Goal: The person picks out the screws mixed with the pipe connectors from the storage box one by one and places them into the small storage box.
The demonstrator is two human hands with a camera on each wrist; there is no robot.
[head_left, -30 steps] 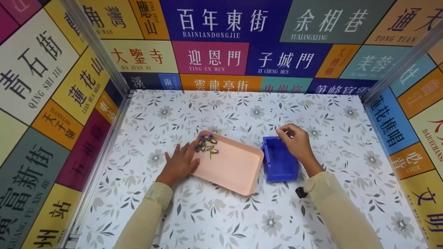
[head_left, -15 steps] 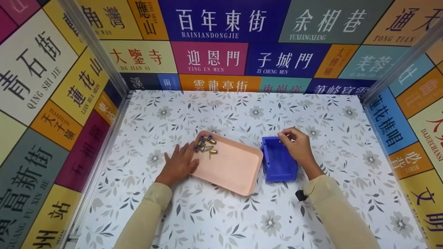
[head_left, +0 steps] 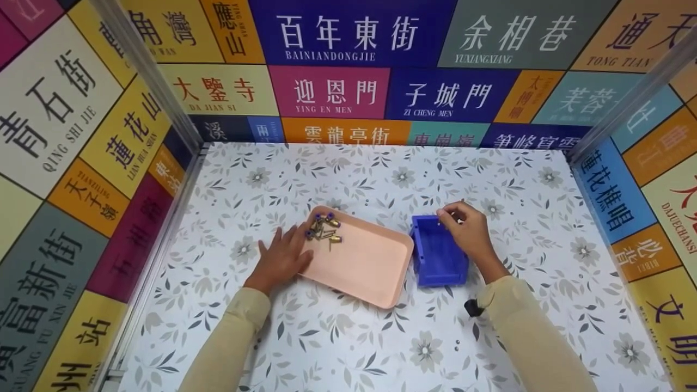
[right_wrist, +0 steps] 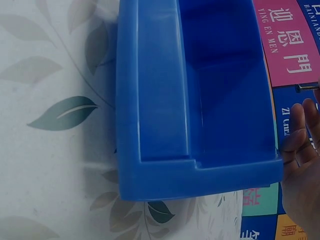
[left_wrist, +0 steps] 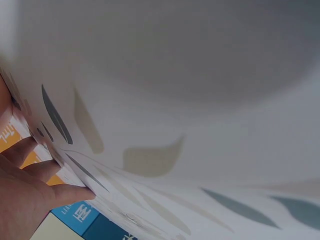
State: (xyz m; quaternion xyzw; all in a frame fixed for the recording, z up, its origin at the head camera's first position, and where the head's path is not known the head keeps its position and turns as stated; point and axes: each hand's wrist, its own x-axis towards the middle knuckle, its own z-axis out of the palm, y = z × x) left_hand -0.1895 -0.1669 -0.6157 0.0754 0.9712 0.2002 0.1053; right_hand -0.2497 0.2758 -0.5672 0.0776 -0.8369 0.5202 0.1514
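A pink tray [head_left: 365, 267] lies slantwise on the table. At its far left end is a small pile of screws [head_left: 328, 234] and brass-coloured pieces with blue-purple ends [head_left: 336, 239]. My left hand [head_left: 280, 260] rests at the tray's left edge, fingers spread and fairly straight; in the left wrist view only part of this hand [left_wrist: 30, 185] shows. Right of the tray stands a blue bin [head_left: 442, 256]. Over its far right corner, my right hand [head_left: 465, 226] pinches a small metal screw [right_wrist: 306, 88], which the right wrist view shows at its right border.
A white cloth with a leaf and flower print [head_left: 348, 348] covers the table. Panels with lettering [head_left: 332, 92] enclose the back and both sides. A small black object [head_left: 474, 306] sits by the right sleeve cuff.
My right hand has shifted slightly right and toward me over the bin's far corner, then stayed nearly still. The left hand and tray keep their places.
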